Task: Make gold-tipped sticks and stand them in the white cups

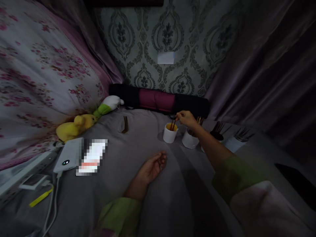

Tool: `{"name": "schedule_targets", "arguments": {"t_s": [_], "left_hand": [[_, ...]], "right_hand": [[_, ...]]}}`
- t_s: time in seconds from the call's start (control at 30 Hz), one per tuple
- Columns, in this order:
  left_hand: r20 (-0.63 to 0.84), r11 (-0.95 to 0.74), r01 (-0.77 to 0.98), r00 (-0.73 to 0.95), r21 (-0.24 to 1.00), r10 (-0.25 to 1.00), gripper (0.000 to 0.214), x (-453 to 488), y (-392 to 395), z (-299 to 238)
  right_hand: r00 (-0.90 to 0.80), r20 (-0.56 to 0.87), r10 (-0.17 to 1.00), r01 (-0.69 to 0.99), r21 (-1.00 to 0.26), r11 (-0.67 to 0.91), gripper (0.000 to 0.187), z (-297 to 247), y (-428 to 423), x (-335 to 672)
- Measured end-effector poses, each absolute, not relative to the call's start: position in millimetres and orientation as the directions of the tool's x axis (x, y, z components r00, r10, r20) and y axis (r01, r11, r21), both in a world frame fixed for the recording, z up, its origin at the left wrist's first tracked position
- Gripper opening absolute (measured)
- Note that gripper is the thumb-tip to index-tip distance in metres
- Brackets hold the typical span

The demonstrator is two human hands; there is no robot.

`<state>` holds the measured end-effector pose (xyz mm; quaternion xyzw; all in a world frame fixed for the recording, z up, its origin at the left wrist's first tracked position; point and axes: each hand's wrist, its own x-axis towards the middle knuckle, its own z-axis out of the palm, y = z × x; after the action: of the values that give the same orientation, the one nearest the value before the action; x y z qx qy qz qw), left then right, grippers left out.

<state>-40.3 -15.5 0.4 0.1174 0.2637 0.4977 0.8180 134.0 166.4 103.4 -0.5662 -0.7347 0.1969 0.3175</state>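
My right hand [186,118] is closed in a pinch on the top of a thin brown stick [174,124]. The stick's lower end stands in a white cup [170,136] with a yellow inside, beside another thin stick. Under my right wrist is a second white container [190,141] with several thin golden-brown sticks, partly hidden by the arm. My left hand [154,167] rests palm up on the grey sheet, in front of the first cup, its fingers loosely curled and holding nothing.
Right of the arm stand a dark holder [217,135] and a pale container [234,143], both with dark sticks. A brown strip-like object [125,125] lies left of the cups. A black-and-maroon roll [158,99] lies along the wall. Left are a yellow plush toy [74,127] and a power bank [69,154].
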Motion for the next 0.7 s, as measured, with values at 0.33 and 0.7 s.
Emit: {"name": "schedule_targets", "arguments": {"t_s": [0.33, 0.7], "left_hand": [[-0.317, 0.479, -0.762, 0.367, 0.436, 0.874, 0.014, -40, -16, 0], [-0.304, 0.479, -0.76, 0.376, 0.439, 0.875, 0.015, -40, -15, -1]], "right_hand": [[-0.121, 0.206, 0.971, 0.712, -0.664, 0.229, 0.029, 103, 163, 131], [-0.023, 0.227, 0.974, 0.702, -0.69, 0.177, 0.026, 105, 150, 137]]}}
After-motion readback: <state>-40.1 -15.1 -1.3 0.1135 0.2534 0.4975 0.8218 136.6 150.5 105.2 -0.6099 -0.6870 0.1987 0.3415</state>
